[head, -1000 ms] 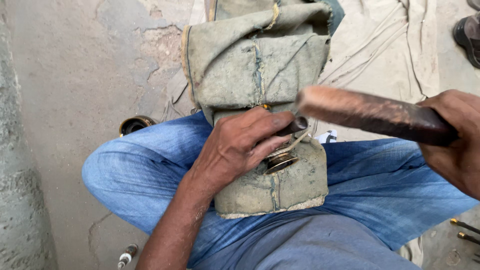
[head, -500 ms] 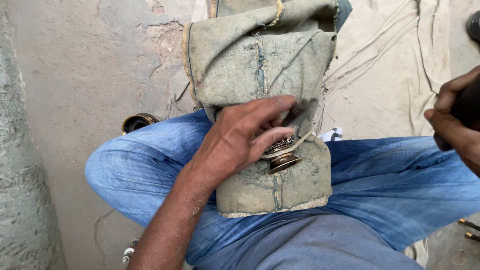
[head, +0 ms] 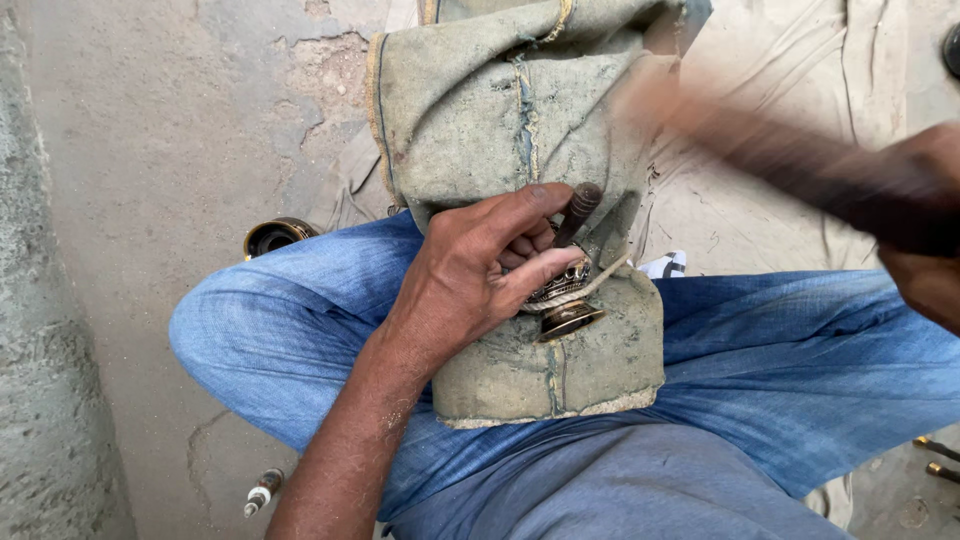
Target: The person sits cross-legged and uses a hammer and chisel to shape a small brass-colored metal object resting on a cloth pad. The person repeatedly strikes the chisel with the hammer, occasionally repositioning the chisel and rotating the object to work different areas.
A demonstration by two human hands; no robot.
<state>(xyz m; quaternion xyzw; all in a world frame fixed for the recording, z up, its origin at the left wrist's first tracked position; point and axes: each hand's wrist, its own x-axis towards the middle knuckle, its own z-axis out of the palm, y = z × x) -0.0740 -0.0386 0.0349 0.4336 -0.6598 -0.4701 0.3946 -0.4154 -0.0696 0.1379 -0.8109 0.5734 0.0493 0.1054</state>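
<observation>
A concrete floor [head: 170,130], rough and cracked, was seen to fill the left of the view, with a pale cloth sheet [head: 790,150] spread over it on the right. The person's legs, clad in blue jeans [head: 800,360], were folded across the middle of the frame. A thick pad of greyish-green folded fabric [head: 500,110] was laid over the legs and extended away towards the top edge.

A long dark wooden handle [head: 790,165], blurred by motion, was held in the right hand [head: 925,245] at the right edge; the fingers were closed around it. Its head could not be made out.

The left hand [head: 475,275] was pressed down on the near end of the fabric pad, close to the body. It was clamped on a small ornate metal piece [head: 565,300], brass-coloured and dark, which was pinned against the pad between the thumb and the curled fingers. A short dark metal punch [head: 578,208] was gripped upright in the same fingers, just above the metal piece. The two hands were kept well apart.

A round brass-rimmed cup [head: 275,236] was lying on the floor beside the left knee. A small white-and-metal plug [head: 262,492] was lying on the floor near the bottom edge, and two slim brass rods [head: 935,460] were visible at the lower right.
</observation>
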